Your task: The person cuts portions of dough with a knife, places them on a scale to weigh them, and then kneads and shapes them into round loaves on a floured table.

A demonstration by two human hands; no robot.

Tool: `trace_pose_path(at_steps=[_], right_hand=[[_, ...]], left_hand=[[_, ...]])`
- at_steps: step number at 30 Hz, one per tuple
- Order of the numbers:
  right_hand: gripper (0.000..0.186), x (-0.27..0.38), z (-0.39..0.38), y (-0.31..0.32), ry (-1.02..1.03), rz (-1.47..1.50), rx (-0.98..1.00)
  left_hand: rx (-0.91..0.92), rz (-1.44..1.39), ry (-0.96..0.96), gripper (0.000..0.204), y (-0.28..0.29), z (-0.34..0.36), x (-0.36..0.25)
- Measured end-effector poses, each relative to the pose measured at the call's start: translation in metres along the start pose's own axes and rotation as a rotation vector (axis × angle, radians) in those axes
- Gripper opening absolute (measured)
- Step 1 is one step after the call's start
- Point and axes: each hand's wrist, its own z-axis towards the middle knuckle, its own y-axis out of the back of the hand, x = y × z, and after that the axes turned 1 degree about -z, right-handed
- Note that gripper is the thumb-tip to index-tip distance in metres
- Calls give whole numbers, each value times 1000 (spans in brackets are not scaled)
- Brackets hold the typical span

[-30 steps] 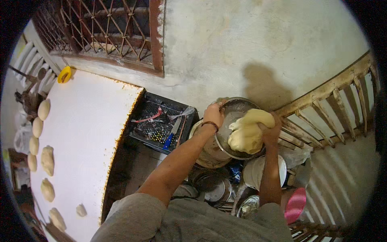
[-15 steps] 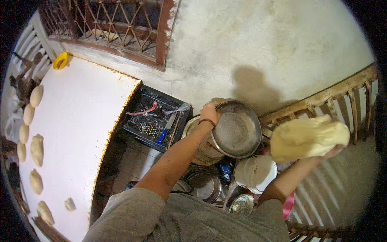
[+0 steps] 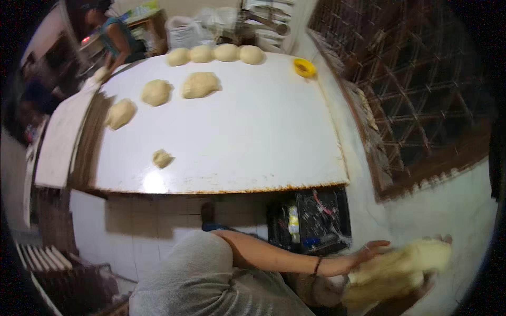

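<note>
At the lower right, a large, floppy piece of pale yellow dough (image 3: 387,276) hangs in the air, smeared by motion. Under it and at its far edge is my right hand (image 3: 426,287), mostly hidden, with a few fingertips showing past the top right of the dough. My left hand (image 3: 350,262), wearing a dark bracelet, has come to the dough's left side and holds its edge, its fingers partly blurred. Beyond lies a white table (image 3: 253,137) with smooth dough balls (image 3: 226,52) in a row at the far side and rougher dough lumps (image 3: 156,92) nearer the left.
A yellow ring-shaped thing (image 3: 304,67) sits at the table's far right corner. Below the right end stands a black crate (image 3: 324,210) holding a blue-handled knife. A latticed window (image 3: 421,100) is on the right wall. Another person (image 3: 118,39) works at the far left.
My view has swung left from the pans and railing to the table. My left hand has let go of the metal pan and come to the dough, which my right hand still carries.
</note>
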Motion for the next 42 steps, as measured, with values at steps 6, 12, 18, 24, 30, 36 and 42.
trace_pose_path(at_steps=[6, 12, 18, 24, 30, 36, 42], right_hand=[[28, 9, 50, -275, 28, 169, 554], [70, -92, 57, -557, 177, -595, 727], [101, -81, -66, -662, 367, -895, 1034], [97, -145, -33, -699, 325, -1049, 1049], [101, -185, 15, -712, 119, -826, 1271], [103, -162, -53, -619, 485, -766, 1003], [116, -161, -94, -568, 647, -820, 1241]], left_hand=[[-410, -522, -298, 84, 84, -132, -115], [-771, -625, -451, 82, 234, -251, -240], [-1273, -207, -170, 69, 295, -427, -185], [-1599, 1729, 450, 54, 243, -476, -225], [-1682, 1917, 1042, 44, 204, -544, -314], [-2116, 1731, 669, 40, 185, -626, -315], [-2815, 1876, 200, 52, 150, -684, -372]])
